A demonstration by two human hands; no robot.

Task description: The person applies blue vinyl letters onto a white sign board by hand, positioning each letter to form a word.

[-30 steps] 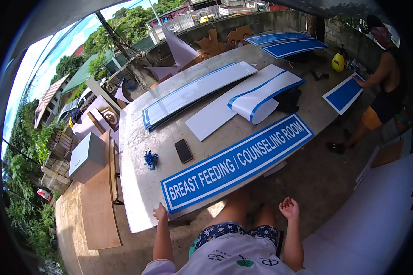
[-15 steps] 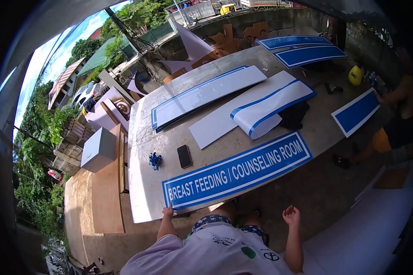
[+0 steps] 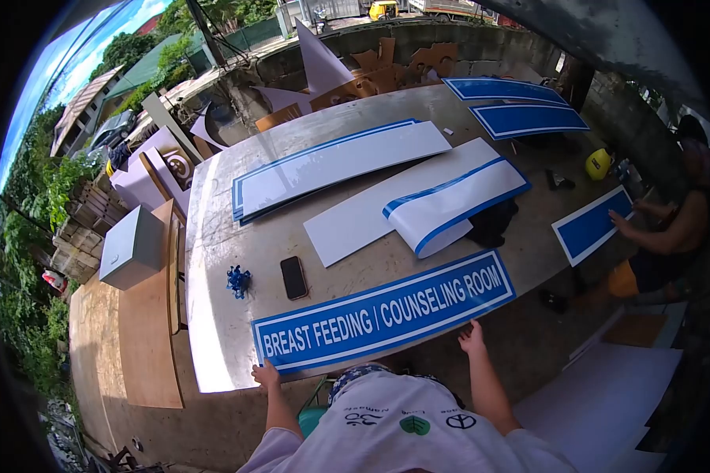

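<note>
A long blue sign [image 3: 386, 322] with white letters reading "BREAST FEEDING / COUNSELING ROOM" lies along the table's near edge. My left hand [image 3: 267, 374] is closed on its lower left corner, fingertips over the border. Just below the sign's lower edge, toward its right end, is my right hand [image 3: 472, 339], empty with its fingers apart. Above the sign's left part are a dark phone [image 3: 294, 277] and a small tangle of blue strips [image 3: 238, 281]. A white panel [image 3: 355, 225] with a curled blue-edged sheet [image 3: 457, 201] on it lies beyond.
Stacked white and blue panels [image 3: 343, 169] lie across the table [image 3: 213, 236]. Two blue panels [image 3: 532, 120] are at the far right. A co-worker [image 3: 674, 229] touches another blue panel [image 3: 593, 226]. A grey box [image 3: 132, 248] stands on plywood at left; white sheets [image 3: 607, 386] lie lower right.
My right hand has moved up and left to near the sign's lower edge. My left hand stays at the corner. The co-worker's hand now reaches over the small blue panel. The view has shifted.
</note>
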